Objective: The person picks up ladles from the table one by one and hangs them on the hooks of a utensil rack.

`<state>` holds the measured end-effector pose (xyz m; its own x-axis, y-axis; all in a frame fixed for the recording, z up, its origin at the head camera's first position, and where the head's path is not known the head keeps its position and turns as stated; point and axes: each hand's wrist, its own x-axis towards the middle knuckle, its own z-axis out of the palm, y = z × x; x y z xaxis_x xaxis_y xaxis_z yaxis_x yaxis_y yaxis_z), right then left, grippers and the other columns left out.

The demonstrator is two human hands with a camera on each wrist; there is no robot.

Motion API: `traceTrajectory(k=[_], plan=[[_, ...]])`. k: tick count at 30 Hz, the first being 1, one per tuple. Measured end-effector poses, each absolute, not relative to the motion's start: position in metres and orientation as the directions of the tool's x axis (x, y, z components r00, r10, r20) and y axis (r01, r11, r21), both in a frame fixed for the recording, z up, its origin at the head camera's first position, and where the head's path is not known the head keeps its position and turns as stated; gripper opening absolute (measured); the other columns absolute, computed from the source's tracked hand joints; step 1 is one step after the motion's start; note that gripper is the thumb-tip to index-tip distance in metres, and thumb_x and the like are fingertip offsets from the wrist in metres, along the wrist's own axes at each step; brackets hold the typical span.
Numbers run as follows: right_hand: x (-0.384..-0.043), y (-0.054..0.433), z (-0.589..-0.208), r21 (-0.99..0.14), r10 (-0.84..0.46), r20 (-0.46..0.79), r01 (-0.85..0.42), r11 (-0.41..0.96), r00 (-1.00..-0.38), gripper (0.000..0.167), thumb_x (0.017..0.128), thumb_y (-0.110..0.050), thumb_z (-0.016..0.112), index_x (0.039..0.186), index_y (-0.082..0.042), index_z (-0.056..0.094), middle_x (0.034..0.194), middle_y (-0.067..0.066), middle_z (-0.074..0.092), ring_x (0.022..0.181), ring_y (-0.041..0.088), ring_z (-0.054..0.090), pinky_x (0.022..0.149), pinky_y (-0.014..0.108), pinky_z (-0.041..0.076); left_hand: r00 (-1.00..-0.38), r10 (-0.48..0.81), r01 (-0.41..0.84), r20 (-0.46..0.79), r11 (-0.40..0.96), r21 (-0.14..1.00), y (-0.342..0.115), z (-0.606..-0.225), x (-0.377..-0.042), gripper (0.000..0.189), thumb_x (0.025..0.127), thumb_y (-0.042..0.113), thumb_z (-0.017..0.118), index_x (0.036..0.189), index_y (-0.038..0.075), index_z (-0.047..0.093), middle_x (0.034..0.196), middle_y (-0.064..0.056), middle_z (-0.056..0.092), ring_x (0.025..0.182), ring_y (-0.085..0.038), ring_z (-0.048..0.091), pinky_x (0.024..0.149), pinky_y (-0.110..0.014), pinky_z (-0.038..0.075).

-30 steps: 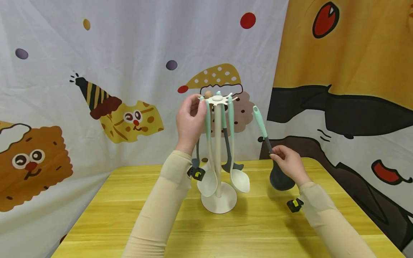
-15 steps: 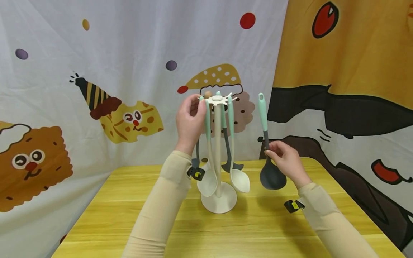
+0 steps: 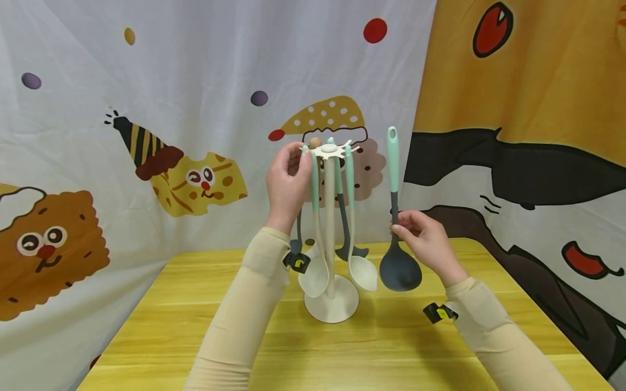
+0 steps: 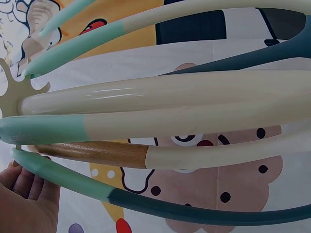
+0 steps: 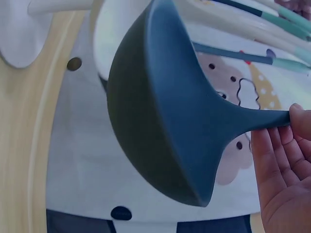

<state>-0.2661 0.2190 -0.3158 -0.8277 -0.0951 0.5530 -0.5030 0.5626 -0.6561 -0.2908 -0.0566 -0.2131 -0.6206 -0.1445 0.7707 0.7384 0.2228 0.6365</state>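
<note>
A dark grey ladle [image 3: 400,269] with a mint-green handle end is held upright in my right hand [image 3: 425,239]. Thumb and fingers pinch its grey stem just above the bowl, and the bowl is off the table. In the right wrist view the ladle's bowl [image 5: 165,111] fills the middle. To its left stands a cream utensil rack [image 3: 331,228] with a round base. My left hand [image 3: 289,182] grips the rack's hooked top at its left side, fingers partly hidden, next to a mint handle [image 4: 63,174]. Several utensils hang there, including a white ladle [image 3: 314,279] and a white pointed spoon [image 3: 363,273].
The rack stands on a wooden table [image 3: 195,336]. Behind it hangs a cartoon-printed cloth [image 3: 205,70]. At the rack's back hang a dark utensil with a forked end [image 3: 352,253] and a utensil with a wooden handle end [image 4: 107,153].
My right hand has moved left toward the rack with the ladle. The ladle has turned from leaning left to nearly vertical, its handle end rising. My left hand stays on the rack.
</note>
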Motion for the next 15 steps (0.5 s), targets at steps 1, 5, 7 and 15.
traceTrajectory(k=[1, 5, 7, 15], plan=[[-0.265, 0.217, -0.315, -0.658, -0.098, 0.556, -0.509, 0.554, -0.825, 0.015, 0.095, -0.011, 0.068, 0.105, -0.001, 0.065, 0.092, 0.011, 0.070, 0.080, 0.019, 0.065, 0.070, 0.015, 0.051, -0.620, -0.144, 0.739, 0.771, 0.223, 0.636, -0.057, -0.213, -0.291, 0.031, 0.097, 0.023, 0.056, 0.117, 0.001, 0.064, 0.107, -0.009, 0.065, 0.096, -0.018, 0.061, 0.086, -0.029, 0.051], [-0.260, 0.209, -0.309, -0.662, -0.116, 0.571, -0.540, 0.520, -0.813, 0.014, 0.094, -0.010, 0.068, 0.104, 0.000, 0.065, 0.092, 0.011, 0.071, 0.080, 0.017, 0.067, 0.070, 0.016, 0.051, -0.618, -0.144, 0.740, 0.773, 0.227, 0.634, -0.057, -0.213, -0.291, 0.031, 0.097, 0.023, 0.056, 0.117, 0.001, 0.064, 0.107, -0.009, 0.065, 0.095, -0.018, 0.061, 0.085, -0.029, 0.051], [-0.258, 0.205, -0.307, -0.665, -0.129, 0.578, -0.557, 0.498, -0.806, 0.014, 0.094, -0.010, 0.069, 0.103, 0.000, 0.064, 0.092, 0.012, 0.071, 0.078, 0.018, 0.067, 0.069, 0.017, 0.052, -0.616, -0.143, 0.743, 0.775, 0.224, 0.631, -0.057, -0.213, -0.291, 0.031, 0.097, 0.023, 0.056, 0.117, 0.001, 0.064, 0.107, -0.009, 0.065, 0.095, -0.018, 0.061, 0.085, -0.030, 0.051], [-0.254, 0.192, -0.302, -0.666, -0.164, 0.610, -0.614, 0.425, -0.775, 0.012, 0.093, -0.005, 0.069, 0.102, 0.001, 0.064, 0.090, 0.012, 0.069, 0.074, 0.014, 0.066, 0.067, 0.019, 0.053, -0.620, -0.143, 0.740, 0.772, 0.221, 0.635, -0.057, -0.213, -0.290, 0.033, 0.097, 0.024, 0.056, 0.118, 0.000, 0.064, 0.108, -0.009, 0.065, 0.096, -0.018, 0.061, 0.086, -0.030, 0.051]])
